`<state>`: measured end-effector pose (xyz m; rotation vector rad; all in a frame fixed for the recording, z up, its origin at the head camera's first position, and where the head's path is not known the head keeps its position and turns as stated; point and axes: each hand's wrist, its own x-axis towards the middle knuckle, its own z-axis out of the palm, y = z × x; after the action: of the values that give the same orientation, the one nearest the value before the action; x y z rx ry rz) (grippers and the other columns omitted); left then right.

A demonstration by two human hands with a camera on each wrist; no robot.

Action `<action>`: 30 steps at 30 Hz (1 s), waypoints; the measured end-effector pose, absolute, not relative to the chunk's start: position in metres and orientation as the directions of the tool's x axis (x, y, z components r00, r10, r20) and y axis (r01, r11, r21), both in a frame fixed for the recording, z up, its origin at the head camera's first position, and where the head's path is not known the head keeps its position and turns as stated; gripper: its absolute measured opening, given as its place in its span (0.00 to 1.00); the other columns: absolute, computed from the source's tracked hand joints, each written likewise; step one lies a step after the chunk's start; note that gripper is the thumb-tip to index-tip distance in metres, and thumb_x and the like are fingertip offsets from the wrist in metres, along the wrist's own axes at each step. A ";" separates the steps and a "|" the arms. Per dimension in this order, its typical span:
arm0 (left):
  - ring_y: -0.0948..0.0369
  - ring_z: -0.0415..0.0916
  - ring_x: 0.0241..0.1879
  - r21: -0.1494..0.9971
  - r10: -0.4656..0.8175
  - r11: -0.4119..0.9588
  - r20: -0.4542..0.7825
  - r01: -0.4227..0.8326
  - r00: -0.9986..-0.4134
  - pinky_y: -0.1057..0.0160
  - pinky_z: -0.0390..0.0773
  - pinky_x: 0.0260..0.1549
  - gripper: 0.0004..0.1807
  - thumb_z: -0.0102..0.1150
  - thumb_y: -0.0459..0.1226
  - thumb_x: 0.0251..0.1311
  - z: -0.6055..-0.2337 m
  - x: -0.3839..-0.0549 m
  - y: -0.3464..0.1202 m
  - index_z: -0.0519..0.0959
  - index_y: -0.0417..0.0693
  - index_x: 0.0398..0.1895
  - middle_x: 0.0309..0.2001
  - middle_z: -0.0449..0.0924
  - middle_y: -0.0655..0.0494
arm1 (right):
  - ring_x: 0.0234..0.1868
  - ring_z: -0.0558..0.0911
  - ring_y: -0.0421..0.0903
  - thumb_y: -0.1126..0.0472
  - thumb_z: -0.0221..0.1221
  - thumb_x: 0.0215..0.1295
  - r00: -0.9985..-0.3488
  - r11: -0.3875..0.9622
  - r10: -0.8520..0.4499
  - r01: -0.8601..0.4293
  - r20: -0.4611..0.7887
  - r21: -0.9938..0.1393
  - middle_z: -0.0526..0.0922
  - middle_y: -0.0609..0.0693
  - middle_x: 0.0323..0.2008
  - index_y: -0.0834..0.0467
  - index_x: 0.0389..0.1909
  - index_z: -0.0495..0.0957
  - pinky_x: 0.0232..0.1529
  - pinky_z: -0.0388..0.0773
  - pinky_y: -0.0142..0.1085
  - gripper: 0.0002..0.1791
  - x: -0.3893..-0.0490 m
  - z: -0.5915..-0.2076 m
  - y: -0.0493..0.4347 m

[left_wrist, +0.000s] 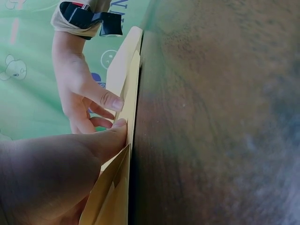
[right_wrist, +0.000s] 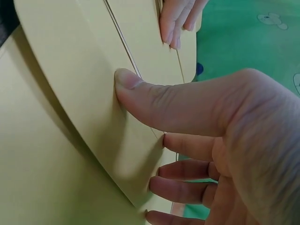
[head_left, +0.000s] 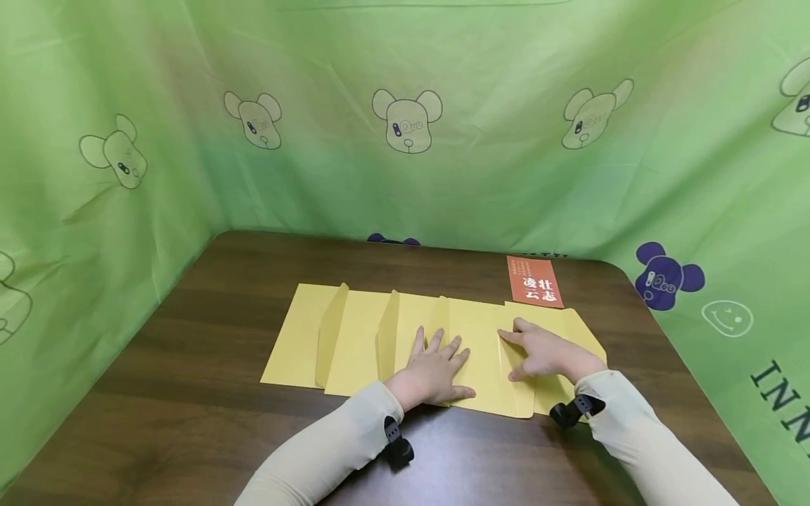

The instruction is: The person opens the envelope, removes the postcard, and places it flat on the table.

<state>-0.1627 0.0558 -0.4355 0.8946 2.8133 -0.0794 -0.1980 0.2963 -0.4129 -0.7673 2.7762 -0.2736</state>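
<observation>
Several yellow paper envelopes (head_left: 297, 337) lie in an overlapping row, their flaps on the right side. My left hand (head_left: 433, 369) rests palm down with spread fingers on an envelope (head_left: 481, 316) right of the row's middle. That envelope's flap (right_wrist: 70, 79) is under my right hand (head_left: 541, 351). In the right wrist view, my right thumb touches the flap near its fold line, and the other fingers, slightly bent, reach the paper apart from the thumb. The rightmost envelope (head_left: 557, 395) lies partly beneath this flap. In the left wrist view, both thumbs are close together at the paper.
A red card (head_left: 534, 281) with white characters lies behind the right end of the row. The dark wooden table (head_left: 158, 422) is bordered by a green patterned cloth (head_left: 316, 176) at the back and sides. Black cameras (head_left: 397, 443) are strapped to both wrists.
</observation>
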 end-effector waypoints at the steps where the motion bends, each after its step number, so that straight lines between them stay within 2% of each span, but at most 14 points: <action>1: 0.52 0.41 0.77 0.007 0.569 0.816 -0.193 0.579 -0.799 0.41 0.38 0.72 0.42 0.41 0.69 0.65 -0.436 -0.163 0.056 0.56 0.64 0.79 0.78 0.49 0.61 | 0.38 0.70 0.50 0.52 0.75 0.45 -0.828 0.841 -0.529 -0.482 -0.186 -0.246 0.66 0.55 0.40 0.71 0.64 0.71 0.43 0.73 0.45 0.46 -0.197 -0.412 0.296; 5: 0.51 0.41 0.77 0.010 0.572 0.814 -0.192 0.581 -0.798 0.41 0.38 0.72 0.42 0.41 0.69 0.65 -0.438 -0.162 0.057 0.56 0.64 0.78 0.78 0.49 0.61 | 0.36 0.69 0.48 0.53 0.75 0.45 -0.818 0.837 -0.540 -0.497 -0.199 -0.231 0.65 0.52 0.38 0.71 0.63 0.72 0.40 0.71 0.42 0.45 -0.197 -0.409 0.295; 13: 0.51 0.41 0.77 0.028 0.573 0.815 -0.191 0.579 -0.797 0.41 0.38 0.72 0.42 0.41 0.69 0.65 -0.438 -0.163 0.056 0.57 0.64 0.79 0.78 0.49 0.61 | 0.35 0.69 0.47 0.48 0.76 0.47 -0.779 0.823 -0.568 -0.548 -0.267 -0.151 0.66 0.52 0.38 0.71 0.62 0.73 0.41 0.72 0.42 0.46 -0.207 -0.402 0.291; 21: 0.51 0.41 0.77 0.042 0.572 0.817 -0.190 0.576 -0.798 0.41 0.37 0.72 0.42 0.42 0.69 0.65 -0.439 -0.165 0.057 0.56 0.64 0.79 0.79 0.49 0.61 | 0.30 0.66 0.44 0.43 0.77 0.43 -0.767 0.798 -0.602 -0.586 -0.224 -0.139 0.65 0.49 0.34 0.68 0.59 0.78 0.34 0.68 0.37 0.46 -0.214 -0.403 0.298; 25: 0.51 0.41 0.78 0.043 0.571 0.817 -0.195 0.575 -0.797 0.41 0.37 0.72 0.42 0.42 0.69 0.65 -0.439 -0.165 0.056 0.56 0.64 0.79 0.79 0.48 0.61 | 0.31 0.69 0.44 0.40 0.76 0.43 -0.759 0.782 -0.623 -0.611 -0.187 -0.127 0.67 0.50 0.36 0.66 0.59 0.79 0.36 0.73 0.40 0.46 -0.214 -0.405 0.302; 30: 0.51 0.41 0.77 0.041 0.573 0.816 -0.195 0.577 -0.796 0.41 0.37 0.72 0.42 0.42 0.69 0.65 -0.440 -0.166 0.057 0.56 0.64 0.79 0.79 0.48 0.61 | 0.36 0.76 0.49 0.35 0.72 0.45 -0.765 0.784 -0.621 -0.610 -0.171 -0.115 0.73 0.57 0.43 0.63 0.61 0.78 0.43 0.77 0.49 0.47 -0.212 -0.408 0.309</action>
<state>-0.1657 0.0569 -0.4403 0.8968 2.8020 -0.0308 -0.2117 0.3087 -0.4082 -0.9687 2.7758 -0.0772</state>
